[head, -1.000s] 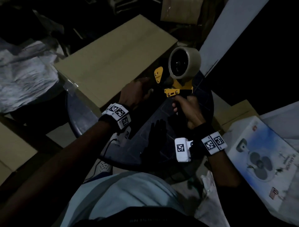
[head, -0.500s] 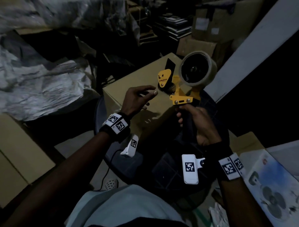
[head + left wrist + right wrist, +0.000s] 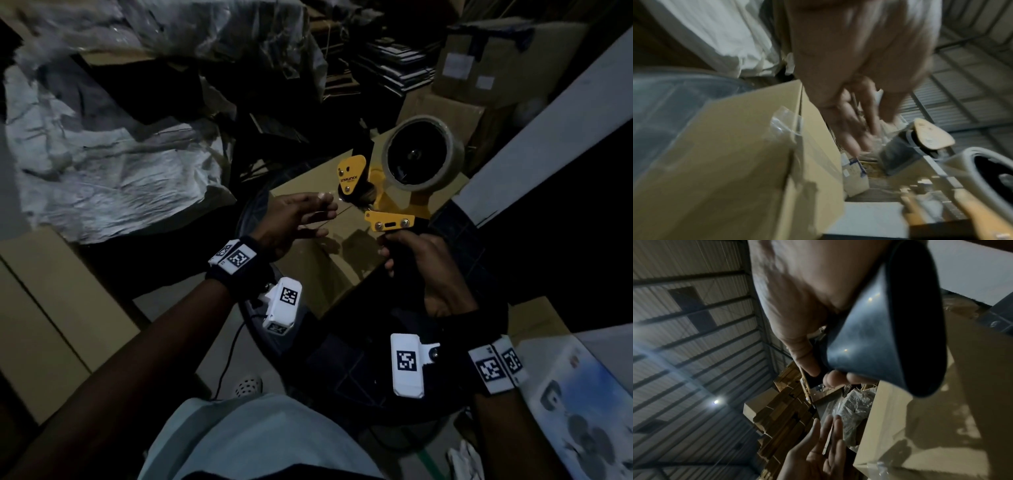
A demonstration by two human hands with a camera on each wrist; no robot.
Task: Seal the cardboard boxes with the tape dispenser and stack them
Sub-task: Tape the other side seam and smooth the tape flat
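At frame centre, your right hand (image 3: 432,270) grips the black handle of the yellow metal tape dispenser (image 3: 394,192), its round tape roll upright above the smooth cardboard box (image 3: 329,260). Your left hand (image 3: 294,222) hovers beside it, fingers loosely extended, empty.

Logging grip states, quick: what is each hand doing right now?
Left hand: open, fingers extended, holding nothing visible.
Right hand: grips the black handle of the yellow tape dispenser.

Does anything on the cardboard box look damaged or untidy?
Yes. On the cardboard box, a crumpled piece of clear tape sticks up loose at the top corner instead of lying flat. The box itself shows no tear.
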